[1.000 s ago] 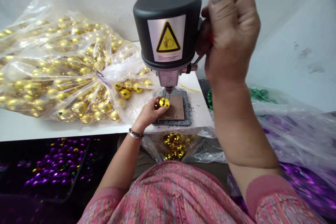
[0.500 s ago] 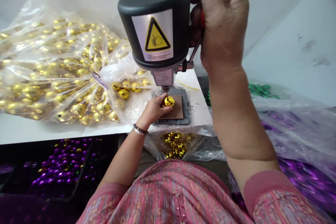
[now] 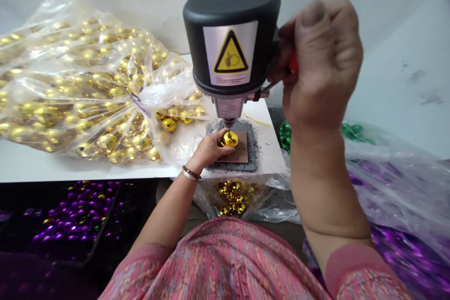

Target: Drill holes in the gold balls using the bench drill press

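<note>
A small black bench drill (image 3: 231,33) with a yellow warning label stands on the white table (image 3: 70,168). My left hand (image 3: 210,148) pinches a gold faceted ball (image 3: 229,138) and holds it on the brown pad (image 3: 242,152) of the drill's grey base, right under the drill bit. My right hand (image 3: 323,65) is closed in a fist round the drill's red-tipped feed lever (image 3: 292,62) beside the drill head. The bit touches the top of the ball.
A big clear bag of gold balls (image 3: 80,98) lies on the table's left. A bag with gold balls (image 3: 234,197) hangs below the table edge. Purple balls (image 3: 70,220) fill a dark tray at lower left. Green balls (image 3: 286,133) and purple bags (image 3: 404,206) lie right.
My left hand slid the gold ball from the pad's left edge to under the bit. My right hand, fist on the lever, has come down and forward, and the bit has reached the ball.
</note>
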### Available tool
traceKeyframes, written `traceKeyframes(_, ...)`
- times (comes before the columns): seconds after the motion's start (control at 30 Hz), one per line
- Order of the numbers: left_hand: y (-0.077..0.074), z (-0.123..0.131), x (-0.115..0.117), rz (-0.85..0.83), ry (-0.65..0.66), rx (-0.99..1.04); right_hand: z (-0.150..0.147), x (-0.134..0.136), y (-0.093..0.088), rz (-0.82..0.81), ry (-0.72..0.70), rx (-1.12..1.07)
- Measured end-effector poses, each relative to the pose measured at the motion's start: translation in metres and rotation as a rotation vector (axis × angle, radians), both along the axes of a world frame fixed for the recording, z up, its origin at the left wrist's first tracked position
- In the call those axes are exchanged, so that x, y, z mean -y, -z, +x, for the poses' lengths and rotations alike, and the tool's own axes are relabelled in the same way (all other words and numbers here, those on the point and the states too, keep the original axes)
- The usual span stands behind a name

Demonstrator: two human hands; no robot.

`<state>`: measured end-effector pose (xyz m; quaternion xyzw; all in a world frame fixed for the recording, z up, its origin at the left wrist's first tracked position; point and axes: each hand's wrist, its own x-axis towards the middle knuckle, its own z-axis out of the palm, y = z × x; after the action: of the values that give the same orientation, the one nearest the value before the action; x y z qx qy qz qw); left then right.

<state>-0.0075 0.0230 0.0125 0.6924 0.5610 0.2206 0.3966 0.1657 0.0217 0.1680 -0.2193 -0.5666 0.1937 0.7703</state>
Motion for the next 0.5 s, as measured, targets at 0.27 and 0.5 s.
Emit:
traceKeyframes(0.27,0.003,-0.001,0.003,0.077,0.021,-0.016,0.002,0.032,0.026,-0.051,0.121,0.090)
traceKeyframes(0.5,0.002,-0.001,0.004,0.071,0.050,0.022,0.004,0.042,0.054,-0.116,0.250,0.177)
